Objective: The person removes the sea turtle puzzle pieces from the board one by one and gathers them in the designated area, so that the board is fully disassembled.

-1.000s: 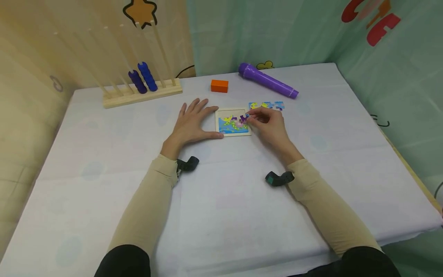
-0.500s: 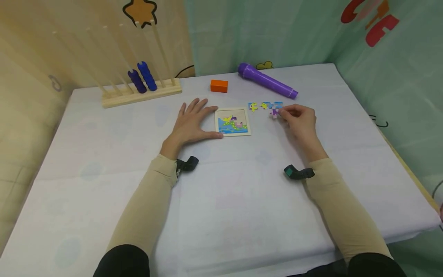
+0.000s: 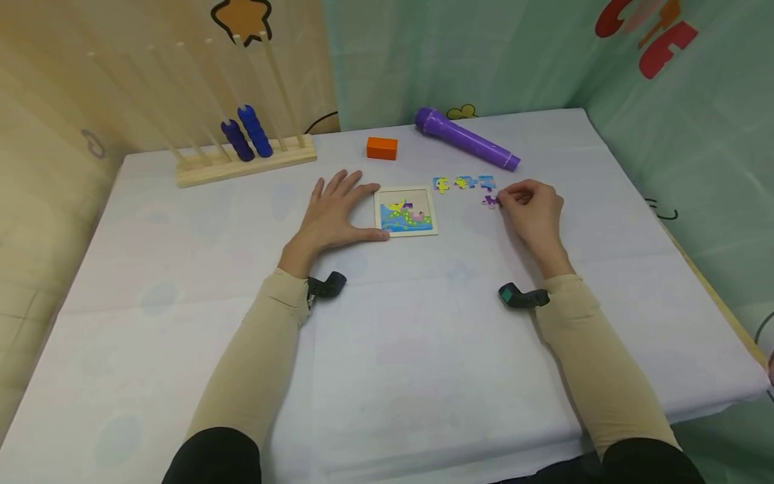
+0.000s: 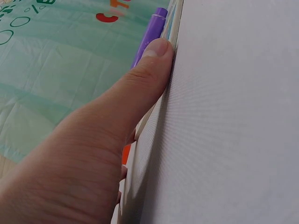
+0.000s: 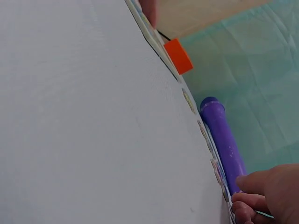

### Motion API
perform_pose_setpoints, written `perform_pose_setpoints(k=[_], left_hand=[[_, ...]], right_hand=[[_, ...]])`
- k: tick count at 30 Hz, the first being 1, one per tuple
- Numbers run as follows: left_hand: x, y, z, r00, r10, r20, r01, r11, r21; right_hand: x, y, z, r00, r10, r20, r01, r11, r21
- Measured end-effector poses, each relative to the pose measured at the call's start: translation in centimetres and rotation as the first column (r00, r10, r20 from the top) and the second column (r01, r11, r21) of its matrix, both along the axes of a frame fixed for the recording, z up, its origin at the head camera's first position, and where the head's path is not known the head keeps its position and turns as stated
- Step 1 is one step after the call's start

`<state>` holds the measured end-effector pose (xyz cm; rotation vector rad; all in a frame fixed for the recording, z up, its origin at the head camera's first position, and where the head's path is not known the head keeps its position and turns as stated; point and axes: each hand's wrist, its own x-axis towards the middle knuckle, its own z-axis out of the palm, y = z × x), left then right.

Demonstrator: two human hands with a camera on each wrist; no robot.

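My left hand (image 3: 329,218) lies with spread fingers at the left side of a small framed jigsaw puzzle (image 3: 406,234), its thumb by the lower left corner and its index finger by the upper left. Part of the picture fills the frame, and bare backing shows in its upper part. In the left wrist view the thumb (image 4: 149,60) rests along the frame's edge. To the right of the frame, my right hand (image 3: 535,214) pinches the edge of a purple puzzle piece (image 3: 489,200) low over the cloth. Loose blue and yellow pieces (image 3: 442,184) lie in a row just beyond.
A purple toy microphone (image 3: 468,139) lies behind the loose pieces, with an orange block (image 3: 381,148) to its left. At the back left stands a wooden peg rack (image 3: 248,169) with tall rods and dark blue beads. Curtains border the white-covered table (image 3: 387,376).
My right hand has moved right, away from the frame, carrying the purple piece from the puzzle to beside the loose pieces, where it is now lower. My left hand has stayed in place.
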<state>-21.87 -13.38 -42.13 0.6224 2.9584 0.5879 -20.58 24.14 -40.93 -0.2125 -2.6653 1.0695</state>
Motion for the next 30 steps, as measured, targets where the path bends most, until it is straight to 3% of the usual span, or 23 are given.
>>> perform_pose_setpoints(k=[6, 10, 15, 22, 30], left_hand=[[0.1, 0.0, 0.1, 1.0, -0.001, -0.005, 0.001, 1.0, 0.013], [0.1, 0.0, 0.1, 1.0, -0.002, -0.006, 0.002, 1.0, 0.016], [0.1, -0.1, 0.0, 1.0, 0.001, -0.003, -0.001, 1.0, 0.009], [0.1, -0.1, 0.1, 1.0, 0.008, -0.007, -0.008, 1.0, 0.005], [0.1, 0.0, 0.0, 1.0, 0.011, -0.019, -0.011, 1.0, -0.002]], right_hand=[[0.1, -0.8, -0.1, 0.997, -0.045, -0.07, 0.041, 0.997, -0.058], [0.2, -1.9, -0.1, 0.995, -0.033, -0.094, 0.023, 0.994, -0.107], [0.2, -4.3, 0.0, 0.989, 0.068, -0.132, -0.082, 0.991, -0.105], [-0.1, -8.9, 0.2, 0.97, 0.22, -0.1, -0.232, 0.964, -0.13], [0.2, -12.7, 0.1, 0.947, 0.31, -0.089, -0.319, 0.94, -0.121]])
